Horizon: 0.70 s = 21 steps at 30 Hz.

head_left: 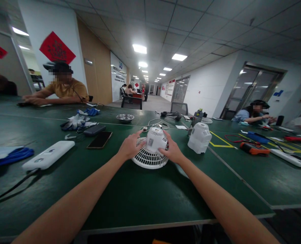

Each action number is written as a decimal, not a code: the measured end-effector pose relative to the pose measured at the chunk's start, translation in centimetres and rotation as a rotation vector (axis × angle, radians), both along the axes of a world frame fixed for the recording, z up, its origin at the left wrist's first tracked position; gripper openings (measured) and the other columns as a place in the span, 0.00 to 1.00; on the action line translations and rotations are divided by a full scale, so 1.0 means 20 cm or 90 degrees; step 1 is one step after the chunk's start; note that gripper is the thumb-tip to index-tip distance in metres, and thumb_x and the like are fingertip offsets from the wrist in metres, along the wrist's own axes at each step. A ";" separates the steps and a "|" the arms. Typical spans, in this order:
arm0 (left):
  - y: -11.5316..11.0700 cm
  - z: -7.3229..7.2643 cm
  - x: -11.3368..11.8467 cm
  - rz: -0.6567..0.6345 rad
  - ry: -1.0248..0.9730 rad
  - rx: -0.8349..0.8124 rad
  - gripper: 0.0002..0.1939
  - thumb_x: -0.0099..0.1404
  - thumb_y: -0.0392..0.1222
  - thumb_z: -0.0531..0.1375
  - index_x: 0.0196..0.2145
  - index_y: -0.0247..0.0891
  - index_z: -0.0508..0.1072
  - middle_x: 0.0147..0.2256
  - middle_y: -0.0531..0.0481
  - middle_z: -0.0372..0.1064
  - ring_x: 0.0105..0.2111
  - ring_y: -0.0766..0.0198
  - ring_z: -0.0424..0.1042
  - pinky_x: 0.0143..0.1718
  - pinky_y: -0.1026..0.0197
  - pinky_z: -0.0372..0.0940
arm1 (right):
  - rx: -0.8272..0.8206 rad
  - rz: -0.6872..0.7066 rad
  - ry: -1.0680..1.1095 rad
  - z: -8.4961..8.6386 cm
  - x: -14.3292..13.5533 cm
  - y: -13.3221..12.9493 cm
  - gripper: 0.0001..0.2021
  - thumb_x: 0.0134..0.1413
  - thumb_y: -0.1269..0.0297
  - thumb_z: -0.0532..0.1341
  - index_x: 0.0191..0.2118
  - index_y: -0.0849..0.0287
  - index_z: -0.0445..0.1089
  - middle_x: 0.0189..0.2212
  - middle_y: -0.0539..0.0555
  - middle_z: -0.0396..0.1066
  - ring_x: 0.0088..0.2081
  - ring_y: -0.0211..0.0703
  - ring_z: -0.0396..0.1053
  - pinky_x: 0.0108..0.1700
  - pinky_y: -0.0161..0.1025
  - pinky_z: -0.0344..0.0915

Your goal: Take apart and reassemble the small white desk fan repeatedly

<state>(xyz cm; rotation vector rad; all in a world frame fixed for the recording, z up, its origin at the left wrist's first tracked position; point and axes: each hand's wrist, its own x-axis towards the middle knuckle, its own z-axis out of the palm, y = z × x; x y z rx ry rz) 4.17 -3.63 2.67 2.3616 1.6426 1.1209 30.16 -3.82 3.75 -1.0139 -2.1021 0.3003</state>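
Observation:
A white electric fan head lies grille down on the green table in front of me, its vented motor housing pointing up. My left hand is closed on the left side of the round grille, thumb near the housing and index finger reaching forward. On the other side, my right hand grips the housing, with its thumb on the near face and index finger along the far side. Some fingertips are hidden behind the fan. A white plastic housing stands just right of my right hand.
A white cable and a metal bowl lie beyond the fan. To the left are a phone, a white power bank and gloves. An orange multimeter lies right. Two people sit across the table.

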 end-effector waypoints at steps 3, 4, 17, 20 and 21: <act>0.06 -0.05 -0.05 0.080 -0.049 -0.133 0.36 0.67 0.63 0.45 0.62 0.36 0.61 0.51 0.34 0.70 0.50 0.47 0.70 0.50 0.50 0.60 | -0.071 0.014 0.008 0.00 0.03 0.00 0.52 0.43 0.56 0.70 0.69 0.49 0.39 0.59 0.58 0.62 0.54 0.57 0.67 0.57 0.55 0.61; 0.08 -0.07 -0.06 0.086 -0.074 -0.171 0.36 0.67 0.63 0.44 0.61 0.35 0.63 0.50 0.34 0.72 0.49 0.47 0.71 0.49 0.51 0.61 | -0.085 0.023 0.012 0.01 0.03 0.00 0.54 0.41 0.56 0.71 0.69 0.49 0.39 0.58 0.58 0.63 0.53 0.57 0.68 0.57 0.56 0.61; 0.11 -0.02 -0.12 -0.045 -0.575 -0.028 0.34 0.63 0.67 0.49 0.40 0.33 0.77 0.37 0.43 0.75 0.38 0.57 0.71 0.38 0.59 0.64 | -0.348 0.045 0.463 0.03 -0.03 -0.01 0.36 0.41 0.59 0.71 0.57 0.54 0.60 0.39 0.53 0.75 0.36 0.46 0.74 0.37 0.42 0.71; 0.11 -0.01 -0.11 -0.029 -0.605 0.001 0.32 0.61 0.68 0.52 0.37 0.34 0.77 0.38 0.43 0.74 0.39 0.57 0.71 0.38 0.59 0.65 | -0.432 0.086 0.540 0.02 -0.04 -0.01 0.28 0.43 0.61 0.70 0.51 0.55 0.65 0.37 0.51 0.76 0.34 0.43 0.74 0.36 0.39 0.70; 0.10 -0.01 -0.10 -0.053 -0.612 -0.016 0.32 0.59 0.68 0.54 0.38 0.34 0.77 0.38 0.43 0.75 0.40 0.57 0.72 0.39 0.59 0.66 | -0.460 0.109 0.555 0.02 -0.04 -0.02 0.26 0.44 0.61 0.70 0.51 0.55 0.65 0.37 0.51 0.76 0.35 0.43 0.74 0.37 0.39 0.70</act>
